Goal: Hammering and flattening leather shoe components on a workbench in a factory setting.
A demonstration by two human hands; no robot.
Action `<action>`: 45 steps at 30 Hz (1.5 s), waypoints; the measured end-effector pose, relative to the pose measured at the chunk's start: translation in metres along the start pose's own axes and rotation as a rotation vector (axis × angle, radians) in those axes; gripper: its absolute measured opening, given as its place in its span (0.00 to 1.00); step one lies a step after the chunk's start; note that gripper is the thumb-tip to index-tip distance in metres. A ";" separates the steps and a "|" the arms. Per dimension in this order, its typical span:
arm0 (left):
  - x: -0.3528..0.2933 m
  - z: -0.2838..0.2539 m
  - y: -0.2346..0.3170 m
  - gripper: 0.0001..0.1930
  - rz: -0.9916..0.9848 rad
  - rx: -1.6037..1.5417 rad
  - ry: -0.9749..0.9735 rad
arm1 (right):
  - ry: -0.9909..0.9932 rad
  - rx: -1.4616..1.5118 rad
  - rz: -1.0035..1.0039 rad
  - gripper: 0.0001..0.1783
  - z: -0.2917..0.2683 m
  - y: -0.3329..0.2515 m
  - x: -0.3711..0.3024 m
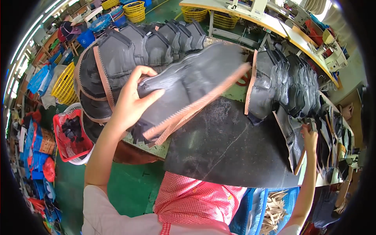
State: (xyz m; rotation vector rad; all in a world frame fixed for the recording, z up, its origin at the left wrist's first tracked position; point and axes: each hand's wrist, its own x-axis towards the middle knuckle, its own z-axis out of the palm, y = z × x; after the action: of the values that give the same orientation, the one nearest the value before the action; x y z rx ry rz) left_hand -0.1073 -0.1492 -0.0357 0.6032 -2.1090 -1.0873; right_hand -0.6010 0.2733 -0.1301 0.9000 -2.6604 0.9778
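Note:
My left hand pinches a black leather-like panel between thumb and fingers. The panel is tilted above the dark work mat, has a tan, saw-toothed edge and is slightly blurred at its far end. Behind it and to the left stand several overlapping panels of the same kind; another overlapping row is at the right. My right hand is closed at the table's right side, beside a loose panel. A small greyish thing shows at its fingers, too small to name.
The dark mat covers the near part of the table. Below its front edge is a blue basket with pale strips. A red basket holding dark scraps stands left. Beyond are a sewing table and yellow baskets. Another person's arm shows at far right.

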 end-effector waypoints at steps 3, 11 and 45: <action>-0.011 0.005 -0.021 0.33 0.218 0.638 0.085 | -0.063 -0.222 -0.003 0.10 0.026 0.010 0.004; -0.007 0.081 0.066 0.30 0.666 0.362 -0.056 | -0.493 0.469 0.124 0.26 -0.020 -0.129 -0.069; -0.030 0.264 -0.005 0.10 0.592 0.046 -0.768 | -0.666 0.269 0.150 0.09 -0.022 -0.188 -0.164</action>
State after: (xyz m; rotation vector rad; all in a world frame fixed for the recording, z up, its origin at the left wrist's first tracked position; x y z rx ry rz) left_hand -0.2828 0.0052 -0.1611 -0.5051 -2.6871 -0.9976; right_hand -0.3591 0.2535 -0.0696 1.2859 -3.2270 1.2744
